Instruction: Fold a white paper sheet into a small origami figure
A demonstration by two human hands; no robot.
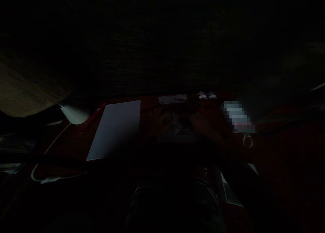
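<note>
The view is very dark. My left hand (pixel 158 119) is a dim shape over the reddish surface, beside a small pale piece of paper (pixel 180 133) in the middle. On the other side of that paper lies my right hand (pixel 201 123), also faint. The fingers of both hands are too dark to make out, and so is anything they hold. Beyond them is a pale strip (pixel 172 99) with a thin dark object on it. Two small folded white paper pieces (pixel 207 95) stand to its right.
A large white sheet (pixel 119 124) lies to the left, with a red strip (pixel 92 118) and a white lamp-like object (pixel 74 114) with a cord farther left. On the right is a blurred-out pale item (pixel 238 116) with a loop (pixel 247 140).
</note>
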